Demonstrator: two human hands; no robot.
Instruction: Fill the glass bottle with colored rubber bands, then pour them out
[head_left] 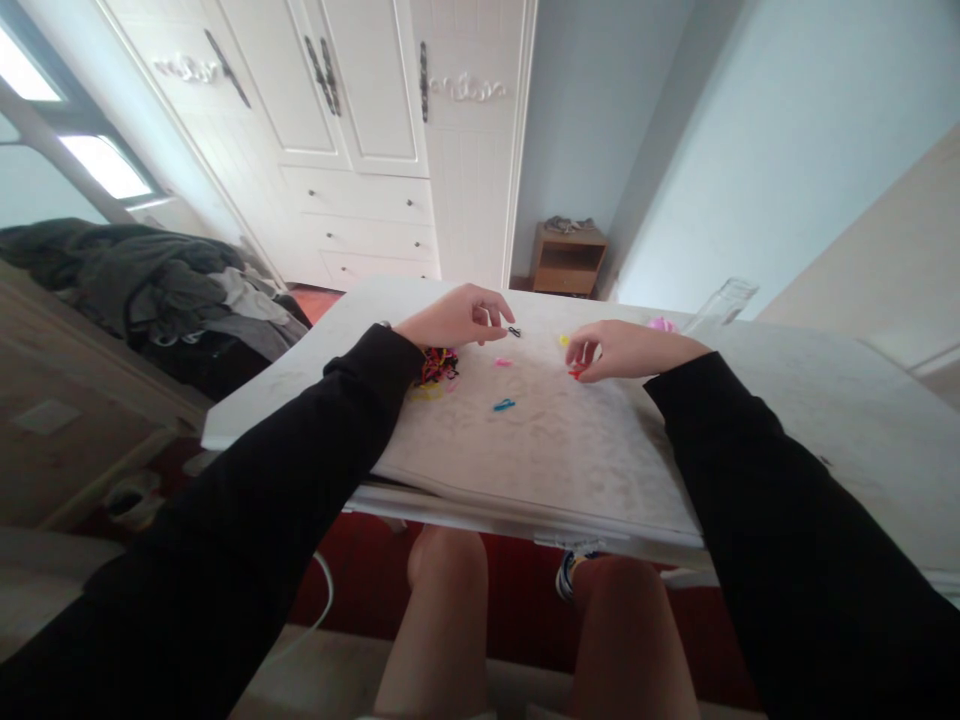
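Observation:
My left hand [474, 316] hovers low over the white table with its fingers apart and slightly bent. A small black elastic band [514, 332] lies just beyond its fingertips. My right hand [611, 350] rests at the tabletop, thumb and fingers closed on a small red elastic band [576, 374]. Right by its knuckles is a yellow band [564, 341]. Between the hands lie a pink band [502, 362] and, closer to me, a blue band [504, 405]. A mixed heap of coloured bands [436, 367] sits under my left wrist, which partly hides it.
A clear glass bottle [724, 303] and a pink object [663, 324] stand beyond my right forearm. The white table [540, 460] ends just above my knees. Clothes [165, 280] are piled at left. Behind are a white wardrobe [367, 120] and a small wooden cabinet [570, 262].

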